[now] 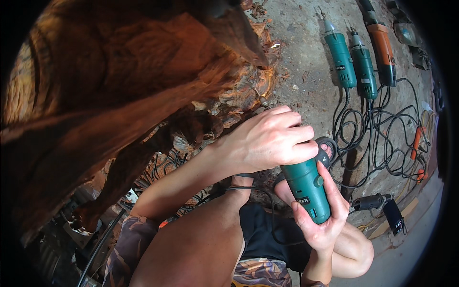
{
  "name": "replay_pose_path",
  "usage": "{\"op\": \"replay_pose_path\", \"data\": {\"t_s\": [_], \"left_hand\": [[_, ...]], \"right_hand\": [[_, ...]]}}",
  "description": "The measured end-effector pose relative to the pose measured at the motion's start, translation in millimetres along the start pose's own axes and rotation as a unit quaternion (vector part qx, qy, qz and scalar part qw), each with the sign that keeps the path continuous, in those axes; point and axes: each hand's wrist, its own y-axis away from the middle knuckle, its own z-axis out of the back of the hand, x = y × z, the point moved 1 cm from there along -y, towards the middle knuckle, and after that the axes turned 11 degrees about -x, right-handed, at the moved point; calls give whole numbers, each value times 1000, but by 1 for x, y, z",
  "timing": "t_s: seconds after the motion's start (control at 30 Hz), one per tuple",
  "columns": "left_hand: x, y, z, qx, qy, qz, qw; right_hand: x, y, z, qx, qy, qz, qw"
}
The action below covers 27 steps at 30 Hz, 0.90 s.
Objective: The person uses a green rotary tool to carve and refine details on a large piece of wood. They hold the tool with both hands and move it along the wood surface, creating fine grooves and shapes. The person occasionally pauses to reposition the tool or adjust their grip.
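- Both hands on one tool, close together, clamped on the same green die grinder [306, 186], held tilted in the near middle of the scene, above the person's legs.
- Left hand [275, 138]: wrapped over the grinder's front part, knuckles up; forearm comes in from the near left. The nose is largely hidden under the fingers.
- Right hand [330, 215]: cups the rear body from the near right, thumb on one side, fingers on the other; rear end lies in the palm.
- Metal collet [263, 101] shows past the left hand, pointing far left toward the wood. Cannot tell whether the bit touches.
- Reddish-brown carved wood [129, 62]: large, curved, rough-edged, fills the far left.
- Concrete floor [303, 57]: grey, dusty, chips scattered beside the wood.
- Far right, on the floor: two more green die grinders [341, 57], side by side, and just right of them an orange power tool [381, 45].
- Black cables [354, 129]: looped in a tangle nearer than those tools.
- Near right: black cylindrical tool [368, 202], dark phone-like device [393, 216] just beside it.
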Motion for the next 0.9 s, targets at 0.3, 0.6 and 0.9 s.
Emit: {"op": "replay_pose_path", "data": {"t_s": [0.3,0.6,0.9], "left_hand": [[-2,0,-1,-16,7,-5,1000],[4,0,-3,-27,4,-11,1000],[1,-3,-8,-44,4,-19,999]], "right_hand": [[-2,5,1,6,18,14,1000],[2,0,-2,1,4,1,1000],[-1,7,0,-12,-3,-14,1000]]}}
